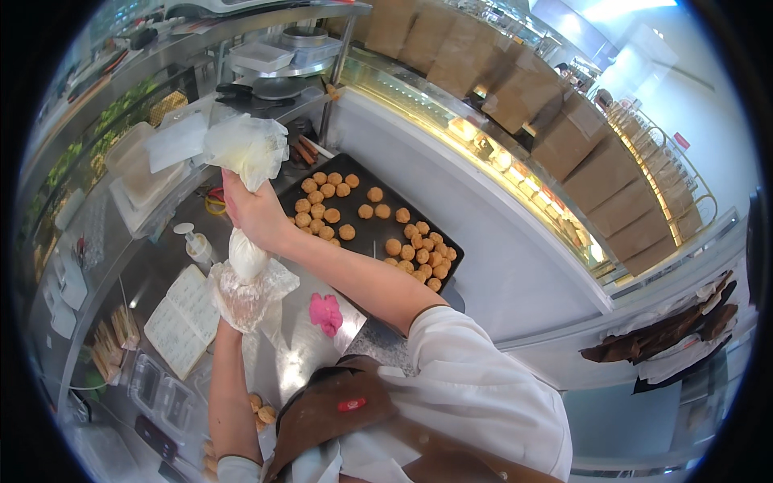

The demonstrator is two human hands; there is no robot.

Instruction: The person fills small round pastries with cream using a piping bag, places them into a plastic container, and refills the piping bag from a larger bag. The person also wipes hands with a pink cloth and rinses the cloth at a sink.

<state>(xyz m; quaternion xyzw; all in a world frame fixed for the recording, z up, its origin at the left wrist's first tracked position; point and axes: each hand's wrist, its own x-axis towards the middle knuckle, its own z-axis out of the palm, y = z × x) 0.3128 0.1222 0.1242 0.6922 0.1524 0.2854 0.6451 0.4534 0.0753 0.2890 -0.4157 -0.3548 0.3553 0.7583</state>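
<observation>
My right hand (256,211) is closed around the neck of a clear plastic piping bag. The bag's loose upper end (247,148) flares out above the fist, and a full white bulge (246,256) of filling shows below it. My left hand (244,305), in a crinkled clear plastic glove, is at the lower end of the bag; its fingers and the bag's tip are hidden. Beyond my right forearm, a black baking tray (359,241) carries many round golden choux puffs (347,232). A crumpled pink glove or cloth (326,314) lies on the steel worktop (296,368).
Left are an open handwritten notebook (184,320), a white pump bottle (196,241), clear clamshell boxes (160,392) and a phone (155,438). More puffs (263,413) sit near my left forearm. A steel shelf (272,102) with a pan stands behind; a lit display case (513,169) runs along the right.
</observation>
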